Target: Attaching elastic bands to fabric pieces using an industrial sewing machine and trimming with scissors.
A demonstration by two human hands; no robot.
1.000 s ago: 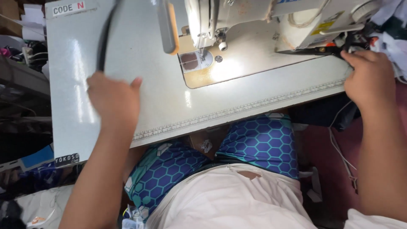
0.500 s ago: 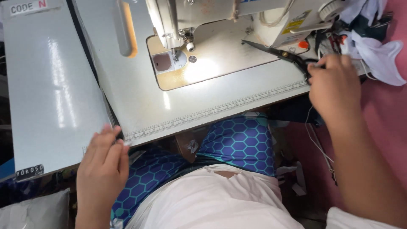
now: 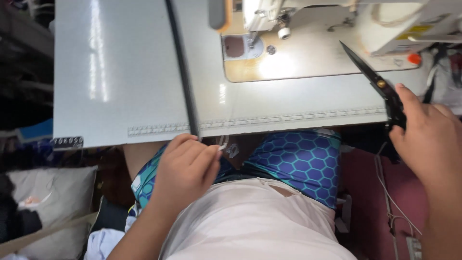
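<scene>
My right hand (image 3: 428, 139) grips the handles of black scissors (image 3: 370, 74) at the table's right front edge. The shut blades point up-left toward the sewing machine (image 3: 313, 19). My left hand (image 3: 185, 168) is below the table's front edge, over my lap in blue hexagon-patterned shorts (image 3: 298, 161). Its fingers are curled, with thumb and forefinger pinched on a small white thread loop (image 3: 222, 142). The lit needle plate (image 3: 240, 48) lies under the machine head.
The pale grey sewing table (image 3: 120, 72) is split by a dark gap (image 3: 183, 72), and a ruler strip (image 3: 288, 119) runs along its front edge. A grey cushion (image 3: 48, 192) lies at the left, with thin cords (image 3: 390, 202) hanging at the right.
My left hand dropped from the table top to below its front edge and curled its fingers. My right hand picked up the scissors and pulled them toward me.
</scene>
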